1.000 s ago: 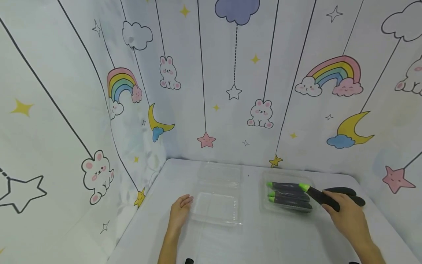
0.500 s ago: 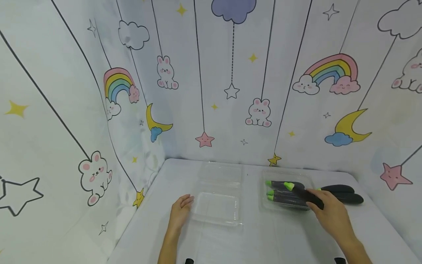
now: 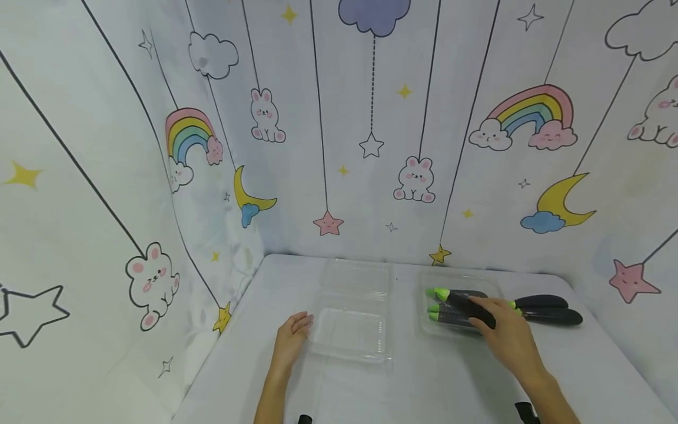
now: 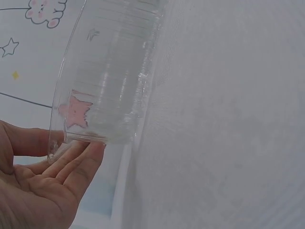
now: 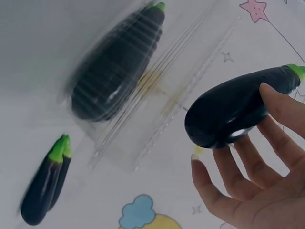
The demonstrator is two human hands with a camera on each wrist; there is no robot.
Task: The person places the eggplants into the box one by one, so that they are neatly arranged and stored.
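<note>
An eggplant [image 3: 466, 306], black with a bright green stem end, is held by my right hand [image 3: 505, 335], thumb on one side and fingers on the other. It hangs over a clear plastic box [image 3: 424, 333] where several more eggplants [image 5: 119, 67] lie side by side. In the right wrist view the held eggplant [image 5: 233, 107] shows a gap from the box. My left hand [image 3: 291, 338] is at the near left of a second clear plastic container [image 3: 349, 333]. In the left wrist view its thumb and fingers hold the container's corner [image 4: 59, 148].
Two more eggplants [image 3: 553, 316] lie on the white table [image 3: 418, 388] right of the filled box. A raised clear lid [image 3: 355, 277] stands behind the left container. Printed cloth walls [image 3: 296, 147] rise along the table's back and left edges.
My right hand has carried its eggplant leftward from near the two loose eggplants to over the filled box. My left hand stays at its container.
</note>
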